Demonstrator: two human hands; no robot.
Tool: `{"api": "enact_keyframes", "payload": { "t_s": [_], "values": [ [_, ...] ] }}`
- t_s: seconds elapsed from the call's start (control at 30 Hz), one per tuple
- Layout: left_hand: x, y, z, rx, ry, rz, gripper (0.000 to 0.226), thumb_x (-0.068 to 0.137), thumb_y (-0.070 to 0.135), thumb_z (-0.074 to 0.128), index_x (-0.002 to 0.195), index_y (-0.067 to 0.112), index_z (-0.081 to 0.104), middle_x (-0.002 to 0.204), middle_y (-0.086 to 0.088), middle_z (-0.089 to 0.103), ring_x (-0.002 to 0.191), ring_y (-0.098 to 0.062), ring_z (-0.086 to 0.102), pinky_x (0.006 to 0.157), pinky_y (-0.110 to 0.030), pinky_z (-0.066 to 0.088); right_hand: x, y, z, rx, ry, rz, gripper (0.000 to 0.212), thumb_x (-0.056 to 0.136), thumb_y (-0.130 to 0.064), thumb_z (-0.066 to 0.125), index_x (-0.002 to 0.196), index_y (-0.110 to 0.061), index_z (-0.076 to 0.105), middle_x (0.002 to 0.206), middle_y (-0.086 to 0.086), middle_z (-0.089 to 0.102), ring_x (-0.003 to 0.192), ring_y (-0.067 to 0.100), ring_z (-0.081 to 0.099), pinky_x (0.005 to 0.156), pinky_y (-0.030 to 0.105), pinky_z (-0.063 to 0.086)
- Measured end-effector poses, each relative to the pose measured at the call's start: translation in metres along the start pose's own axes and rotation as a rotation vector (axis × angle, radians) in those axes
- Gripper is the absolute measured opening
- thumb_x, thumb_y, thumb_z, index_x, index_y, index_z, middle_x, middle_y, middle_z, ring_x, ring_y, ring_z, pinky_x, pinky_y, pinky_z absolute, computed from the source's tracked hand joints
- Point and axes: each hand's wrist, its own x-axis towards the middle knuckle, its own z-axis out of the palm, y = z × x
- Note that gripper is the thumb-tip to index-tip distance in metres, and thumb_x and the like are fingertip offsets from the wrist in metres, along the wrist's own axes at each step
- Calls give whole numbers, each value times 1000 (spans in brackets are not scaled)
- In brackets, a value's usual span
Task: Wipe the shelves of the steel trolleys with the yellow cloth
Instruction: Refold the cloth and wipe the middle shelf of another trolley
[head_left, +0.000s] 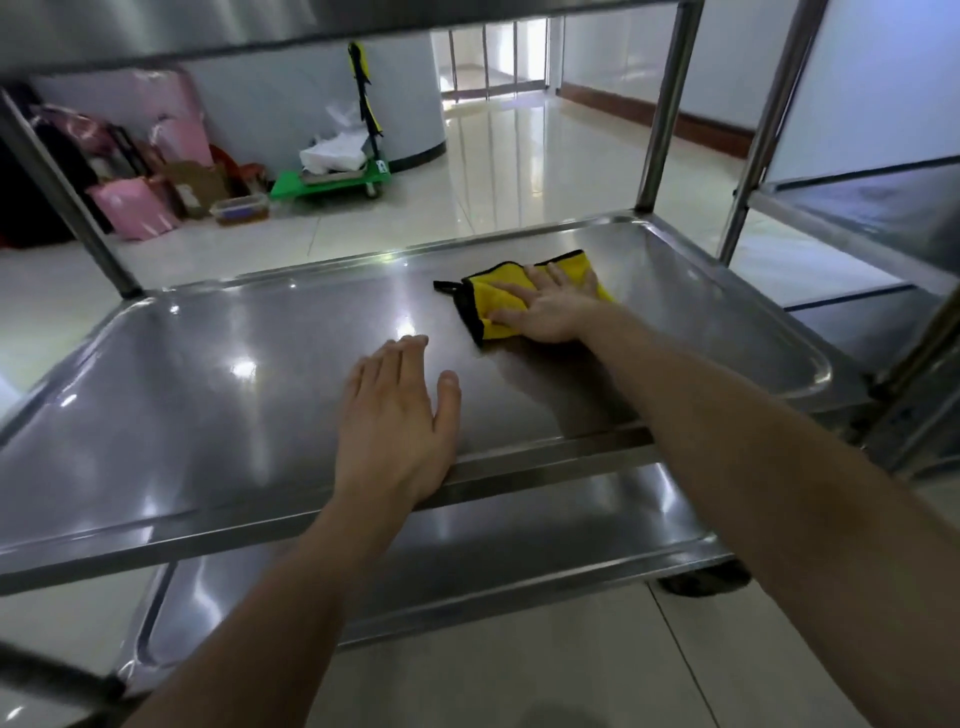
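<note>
**Middle shelf under the cloth, right hand pressing, left hand bracing**

You are in a tiled room with a glossy pale floor (519, 171), crouched low enough to look between the tiers of a steel trolley. A second trolley (857, 218) stands just beside it on your right, so more shelves are probably waiting after this one.

The middle shelf (208, 374) fills most of your view, its long axis running left to right across you, with a raised rim all round. The top shelf (208, 31) hangs over it and the bottom shelf (467, 551) shows beneath.

Your left hand (395, 421) lies flat and open on the shelf near its front edge, fingers spread forward, holding nothing. It looks placed there to steady you and the wheeled trolley while the other arm reaches.

Your right hand (545, 306) is stretched toward the far right part of the shelf, palm down, fingers splayed wide over the yellow cloth (488, 296). That flat press, rather than a pinch, suits wiping.

The cloth is bunched under the palm, its long side running roughly from front-left to back-right, and its small black loop (444, 286) points left toward the unwiped middle.
</note>
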Motion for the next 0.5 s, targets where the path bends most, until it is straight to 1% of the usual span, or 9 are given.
{"api": "enact_keyframes", "payload": {
  "t_s": [0.07,0.2,0.27,0.33,0.4,0.5],
  "values": [
    [0,2,-3,5,18,-17,63,109,50,25,156,13,46,156,-12,54,147,-28,46,130,-49,28,-39,-14,9,5,-1,-72,79,87,-94,18,159,-67,-1,180,-9,-10,165,25,-12,124,71,-12],
    [-3,5,-6,15,76,-43,55,112,43,33,152,11,51,152,-13,57,144,-31,49,127,-49,30,-134,-35,39,13,17,-215,79,80,-93,12,156,-72,-2,178,-15,-10,165,17,-13,126,67,-13],
    [-4,6,-8,-41,95,-36,50,113,41,37,151,13,53,151,-10,59,144,-28,50,129,-46,30,-165,-41,47,5,42,-223,77,85,-90,10,158,-69,-1,178,-16,-9,165,15,-13,127,66,-12],
    [-7,1,-16,-160,95,-38,47,112,43,41,149,19,56,151,-6,60,143,-25,51,128,-40,31,-176,-45,48,5,52,-203,72,94,-85,15,162,-65,2,178,-16,-8,165,15,-12,128,65,-10],
    [-11,-19,-28,-184,70,-37,50,108,50,40,146,22,58,150,-4,61,143,-24,51,126,-40,33,-177,-47,46,15,64,-188,66,100,-81,22,162,-64,5,178,-17,-8,165,15,-12,128,64,-11],
    [-18,-82,-52,-39,-50,-29,68,102,63,26,145,22,59,150,-6,61,143,-27,51,127,-47,34,-177,-46,47,-4,44,-191,65,100,-82,22,160,-67,4,178,-18,-9,165,14,-13,129,63,-10]
  ]
}}
